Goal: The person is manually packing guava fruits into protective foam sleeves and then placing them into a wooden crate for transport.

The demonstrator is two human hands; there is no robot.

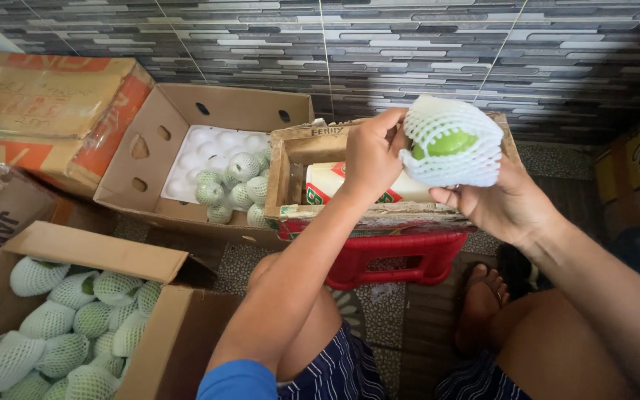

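Tight spot: boxes ring me on the left and front, tiled wall (335, 52) close behind them, my bare knees below. The only free air is above the wooden crate (290, 159), and that's where both my hands are. The crate sits on a red plastic stool (394, 259), its front edge just beyond my knees.

My right hand (505, 204) cups a green fruit (450, 142) from underneath, palm up, fingers closed around it. The fruit is wrapped in a white foam net sleeve (457, 159), with green showing through a gap at the left. My left hand (370, 155) is at the sleeve's left edge, fingertips pinched on the foam, touching it.

Inside the crate, under my hands, is a cream carton with red and green print (327, 185).

The open cardboard box (150, 148) behind and to the left holds a white moulded tray (201, 148) with a few netted fruits (235, 185) at its right end. The near-left cardboard box (90, 252) is full of netted fruits (68, 326). A closed orange-printed carton (53, 96) is far left. The floor is speckled tile (387, 311). My foot (483, 296) rests beside the stool.
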